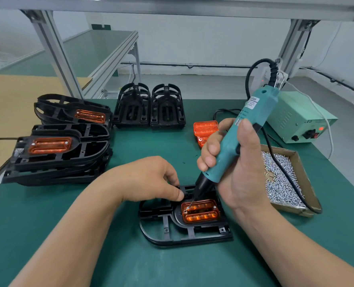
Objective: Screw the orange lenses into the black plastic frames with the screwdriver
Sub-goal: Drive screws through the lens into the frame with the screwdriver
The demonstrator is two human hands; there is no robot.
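Head view: screwdriver (230, 150) bit on lens (201, 211), left end.
Right grip (240, 166) wraps it; left grip (151, 179) pinches black frame (172, 239) far edge; probably light, stiff.

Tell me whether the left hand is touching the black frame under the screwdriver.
Touching. The head view shows the left hand holding the far edge of the black frame, thumb against the plastic.
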